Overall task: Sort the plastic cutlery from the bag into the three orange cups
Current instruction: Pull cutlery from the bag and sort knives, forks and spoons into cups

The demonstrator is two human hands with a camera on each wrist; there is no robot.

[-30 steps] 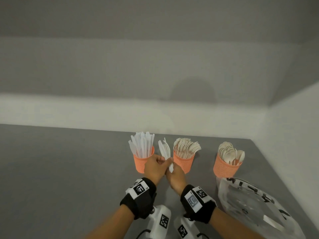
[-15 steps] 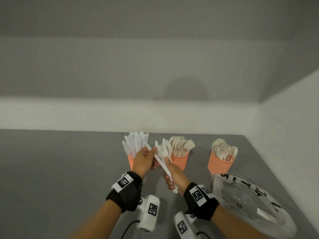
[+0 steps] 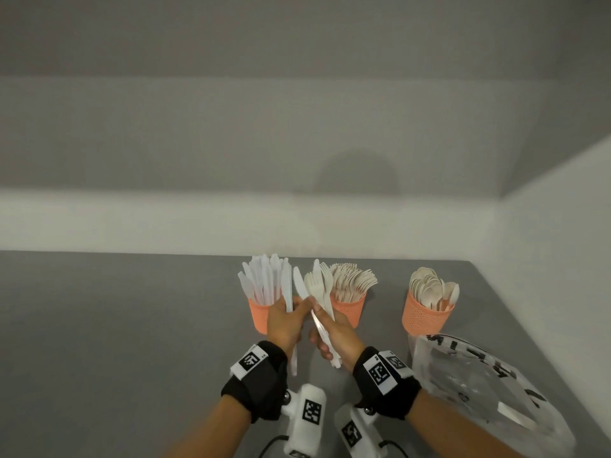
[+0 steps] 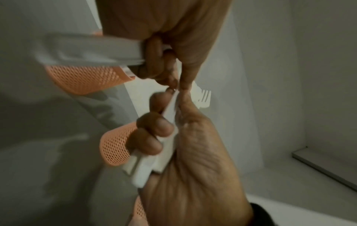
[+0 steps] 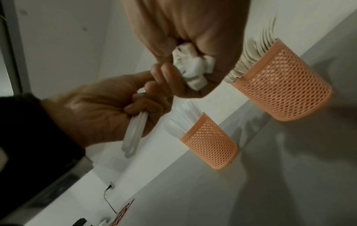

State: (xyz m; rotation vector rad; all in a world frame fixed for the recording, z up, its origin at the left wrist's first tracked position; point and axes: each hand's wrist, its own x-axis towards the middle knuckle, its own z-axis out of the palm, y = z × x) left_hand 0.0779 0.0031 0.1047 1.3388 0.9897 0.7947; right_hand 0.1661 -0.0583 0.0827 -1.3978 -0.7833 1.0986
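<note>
Three orange mesh cups stand in a row: the left cup (image 3: 259,314) holds knives, the middle cup (image 3: 351,305) forks, the right cup (image 3: 426,319) spoons. My left hand (image 3: 297,309) grips white knives (image 3: 288,292) upright in front of the left cup, and their handles (image 5: 135,134) hang below the fist. Its thumb and forefinger (image 4: 179,82) also pinch a piece in the other hand's bundle. My right hand (image 3: 325,327) grips a fanned bundle of forks and a knife (image 3: 319,289) by the handles (image 5: 193,68).
The clear plastic bag (image 3: 479,388) with black lettering lies at the right front, close to the spoon cup. A white wall runs behind the cups and along the right edge of the grey table (image 3: 115,325). The table's left half lies bare.
A second ago both hands were clasped together on one bundle. The bundle has since fanned out, and my left hand now holds knives of its own beside the left cup.
</note>
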